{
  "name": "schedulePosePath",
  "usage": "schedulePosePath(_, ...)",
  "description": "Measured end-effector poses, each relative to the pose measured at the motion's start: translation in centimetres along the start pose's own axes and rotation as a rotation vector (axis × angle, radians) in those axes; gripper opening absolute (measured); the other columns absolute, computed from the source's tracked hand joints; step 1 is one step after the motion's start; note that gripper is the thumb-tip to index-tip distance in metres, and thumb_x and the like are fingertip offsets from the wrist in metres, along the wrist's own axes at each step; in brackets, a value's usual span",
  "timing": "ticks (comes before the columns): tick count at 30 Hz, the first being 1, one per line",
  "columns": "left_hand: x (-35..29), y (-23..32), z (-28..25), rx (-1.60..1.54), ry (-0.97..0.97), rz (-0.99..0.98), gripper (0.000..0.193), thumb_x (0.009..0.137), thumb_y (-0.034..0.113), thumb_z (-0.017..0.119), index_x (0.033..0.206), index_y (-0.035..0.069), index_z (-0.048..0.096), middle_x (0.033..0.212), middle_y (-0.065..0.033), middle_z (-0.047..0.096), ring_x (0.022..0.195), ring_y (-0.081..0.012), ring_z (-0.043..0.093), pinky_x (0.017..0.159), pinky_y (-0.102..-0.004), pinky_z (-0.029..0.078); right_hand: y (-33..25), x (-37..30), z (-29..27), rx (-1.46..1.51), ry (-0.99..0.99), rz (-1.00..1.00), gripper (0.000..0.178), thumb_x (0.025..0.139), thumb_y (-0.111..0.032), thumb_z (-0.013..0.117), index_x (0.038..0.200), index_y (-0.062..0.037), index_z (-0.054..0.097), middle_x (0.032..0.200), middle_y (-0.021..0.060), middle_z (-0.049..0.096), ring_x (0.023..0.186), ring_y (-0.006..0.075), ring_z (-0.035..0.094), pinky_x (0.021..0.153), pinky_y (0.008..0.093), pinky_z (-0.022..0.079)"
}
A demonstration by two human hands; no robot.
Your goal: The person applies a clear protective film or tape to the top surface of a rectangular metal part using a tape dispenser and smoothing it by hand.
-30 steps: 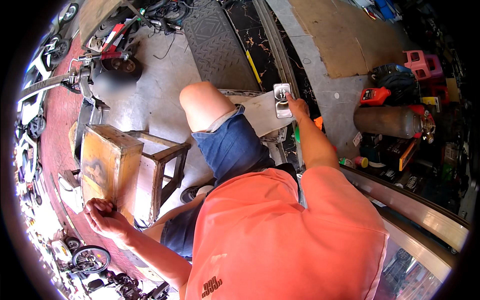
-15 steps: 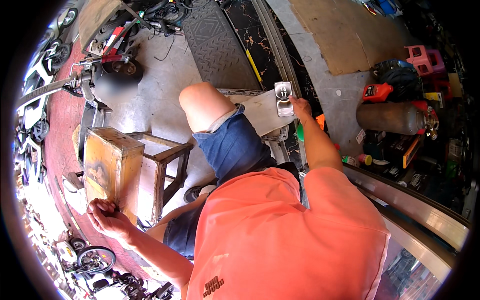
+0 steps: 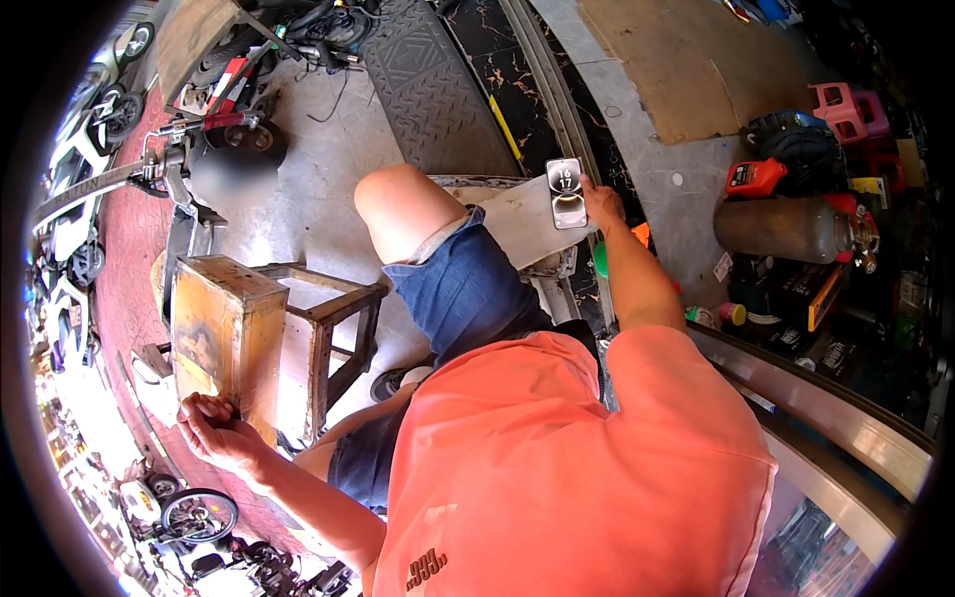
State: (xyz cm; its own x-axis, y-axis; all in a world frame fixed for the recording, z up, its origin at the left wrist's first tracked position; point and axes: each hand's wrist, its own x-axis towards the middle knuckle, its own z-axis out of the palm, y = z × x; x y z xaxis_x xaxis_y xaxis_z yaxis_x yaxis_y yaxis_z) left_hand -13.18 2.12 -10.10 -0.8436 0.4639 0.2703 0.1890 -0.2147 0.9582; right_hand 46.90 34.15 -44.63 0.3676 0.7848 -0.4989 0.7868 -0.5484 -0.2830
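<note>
My right hand [image 3: 604, 207] holds a smartphone [image 3: 566, 194] by its right edge. The phone's screen is lit and turned up toward me. It is held over a pale, worn board [image 3: 517, 227]. My left hand [image 3: 214, 430] is off to the left, palm side up, with its fingers curled in. Whatever lies inside those fingers, if anything, is hidden. Right beside them stands a worn yellowish wooden box [image 3: 204, 333], and the hand overlaps its lower corner in view. I cannot tell whether the two touch.
A wooden stool frame [image 3: 343, 303] stands right of the box. Beyond are a wheel with handlebar parts [image 3: 244, 139] and a dark ribbed ramp [image 3: 433, 90]. On the right lie a gas cylinder [image 3: 776, 229], a red canister [image 3: 756, 178] and pink stools [image 3: 841, 109]. Parked motorbikes [image 3: 199, 515] line the left.
The phone and my right hand have shifted very slightly upward in view. My left hand keeps its curled pose by the box. The whole view has moved a little.
</note>
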Motion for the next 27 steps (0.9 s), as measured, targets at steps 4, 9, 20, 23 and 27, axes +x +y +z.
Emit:
schedulePosePath(4, -0.3, 0.4, 0.3, 0.010, 0.021, -0.005, 0.024, 0.108, 0.018, 0.065, 0.090, 0.003, 0.064, 0.069, 0.0006, 0.043, 0.062, -0.0120, 0.038, 0.059, -0.0293, 0.033, -0.2, -0.6, -0.1, 0.056, -0.014, 0.025, 0.094, 0.100, -0.082, 0.035, 0.120, -0.0013, 0.079, 0.117, 0.0241, 0.078, 0.119, 0.0398, 0.071, 0.104, 0.0479, 0.052)
schedulePosePath(9, -0.4, 0.4, 0.9, 0.042, 0.036, 0.004, 0.026, 0.110, 0.019, 0.063, 0.089, 0.005, 0.061, 0.069, 0.0014, 0.040, 0.062, -0.0111, 0.035, 0.059, -0.0280, 0.033, 1.3, -0.2, 0.3, 0.054, -0.087, -0.048, 0.092, 0.101, -0.082, 0.035, 0.119, -0.0029, 0.079, 0.130, 0.0263, 0.072, 0.127, 0.0441, 0.066, 0.108, 0.0516, 0.050)
schedulePosePath(20, -0.2, 0.2, 0.3, 0.013, 0.001, 0.003, 0.026, 0.110, 0.019, 0.063, 0.089, 0.004, 0.062, 0.069, 0.0012, 0.042, 0.062, -0.0110, 0.038, 0.059, -0.0277, 0.032, 2.3, -0.5, 0.8, 0.059, -0.036, -0.156, 0.079, 0.098, -0.072, 0.054, 0.109, 0.0023, 0.078, 0.114, 0.0268, 0.076, 0.112, 0.0441, 0.072, 0.097, 0.0492, 0.054)
schedulePosePath(23, -0.2, 0.3, 0.5, 0.019, 0.011, 0.002, 0.026, 0.110, 0.019, 0.064, 0.089, 0.005, 0.062, 0.070, 0.0011, 0.042, 0.063, -0.0110, 0.038, 0.059, -0.0277, 0.032, 2.5, -1.2, 0.9, 0.084, -0.023, -0.196, 0.068, 0.093, -0.065, 0.069, 0.102, 0.0020, 0.076, 0.107, 0.0242, 0.078, 0.106, 0.0408, 0.073, 0.093, 0.0467, 0.055)
schedulePosePath(27, -0.3, 0.4, 0.6, 0.016, 0.022, -0.003, 0.026, 0.110, 0.019, 0.064, 0.087, 0.005, 0.061, 0.070, 0.0010, 0.043, 0.063, -0.0111, 0.038, 0.059, -0.0278, 0.033, 2.1, -2.7, 0.8, 0.109, 0.010, -0.190, 0.059, 0.083, -0.055, 0.085, 0.102, -0.0006, 0.074, 0.104, 0.0200, 0.078, 0.101, 0.0353, 0.074, 0.089, 0.0435, 0.057)
